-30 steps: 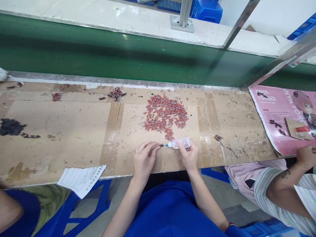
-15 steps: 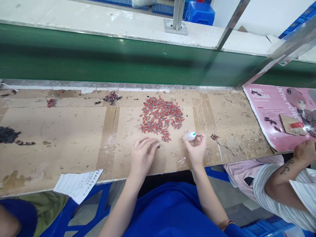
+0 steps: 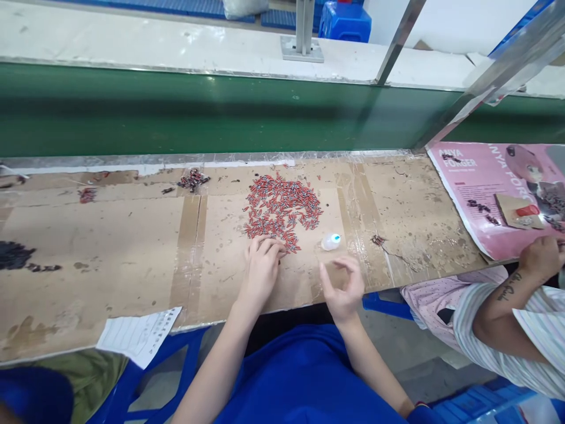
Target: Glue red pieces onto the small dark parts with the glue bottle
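My left hand (image 3: 263,268) is at the lower edge of a pile of small red pieces with metallic ends (image 3: 282,203). Its fingers are curled together, and a tiny dark spot shows by the fingertips; what they hold is too small to name. My right hand (image 3: 345,288), slightly blurred, has thumb and fingers apart with nothing between them. Just beyond it, a small whitish squeeze bottle with a blue tip (image 3: 329,242) lies on the cardboard-covered table (image 3: 238,277).
A dark red cluster (image 3: 193,180) and black pieces (image 3: 15,255) lie to the left. A paper sheet (image 3: 136,335) overhangs the front edge. On the right, a co-worker's hand (image 3: 541,256) rests by a pink poster (image 3: 468,200). A green panel (image 3: 198,115) runs behind.
My right hand has let go of the squeeze bottle, which now lies on the table, and has drawn back toward me. My left hand has moved up to the pile's lower edge.
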{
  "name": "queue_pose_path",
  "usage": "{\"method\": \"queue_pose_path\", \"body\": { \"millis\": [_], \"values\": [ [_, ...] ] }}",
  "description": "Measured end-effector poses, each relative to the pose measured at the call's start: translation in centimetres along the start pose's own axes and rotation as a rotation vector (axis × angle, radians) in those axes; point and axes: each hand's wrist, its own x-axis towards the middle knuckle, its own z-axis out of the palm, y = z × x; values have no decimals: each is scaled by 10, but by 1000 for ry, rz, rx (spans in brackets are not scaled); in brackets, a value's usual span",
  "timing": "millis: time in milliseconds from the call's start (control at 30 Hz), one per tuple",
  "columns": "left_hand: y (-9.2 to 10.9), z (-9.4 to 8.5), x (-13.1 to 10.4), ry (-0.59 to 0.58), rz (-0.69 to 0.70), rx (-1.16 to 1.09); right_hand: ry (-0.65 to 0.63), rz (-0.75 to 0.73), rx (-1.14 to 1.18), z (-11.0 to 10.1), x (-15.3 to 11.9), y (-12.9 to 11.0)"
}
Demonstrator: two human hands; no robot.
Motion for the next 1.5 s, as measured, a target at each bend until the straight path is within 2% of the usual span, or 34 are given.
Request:
{"method": "queue_pose_path", "body": {
  "millis": [100,300,400,467,567,700,867,1100,1367,1500],
  "values": [
    [2,-9,-1,-8,29,-9,-229,68,101,9,2,-9],
    [10,-38,-3,11,200,5,-670,448,444,29,21,-4],
    [8,-42,-6,18,195,-24,-792,561,565,32,26,-1],
    [5,-38,-9,11,131,-25,-785,625,598,32,25,0],
    [-4,-27,-18,2,32,25,-692,761,594,31,20,3],
    [-13,-15,-26,34,10,-18,-555,876,556,31,10,4],
    [-4,-15,-26,8,-68,-206,-453,809,512,38,4,-8],
    [16,-25,-25,-17,-250,-430,-448,822,572,40,3,-16],
    [32,-23,-27,66,-506,-674,-398,807,591,37,3,-23],
    [41,-22,-29,122,-544,-673,-407,806,603,34,4,-26]
  ]
}}
